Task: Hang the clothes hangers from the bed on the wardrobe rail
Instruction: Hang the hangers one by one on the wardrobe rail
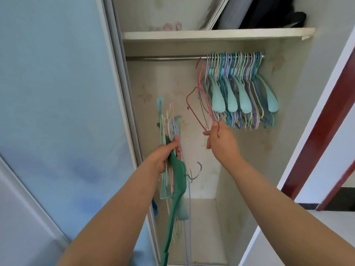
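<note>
A metal rail (pixel 172 58) runs across the open wardrobe under a shelf. Several pastel hangers (pixel 242 89) hang packed at its right end. My right hand (pixel 221 138) pinches the bottom of a thin red wire hanger (pixel 194 104), whose pink hook reaches up close to the rail just left of the packed group; I cannot tell whether it rests on the rail. My left hand (pixel 167 154) grips a bundle of hangers (pixel 172 169) held upright at the wardrobe's left side, with a dark green one in front and a metal hook sticking out to the right.
A frosted blue sliding door (pixel 57 112) stands to the left of the opening. The shelf (pixel 211 34) above the rail holds dark folded items. The left part of the rail is bare. A white wall and a red-brown door frame (pixel 317 141) are on the right.
</note>
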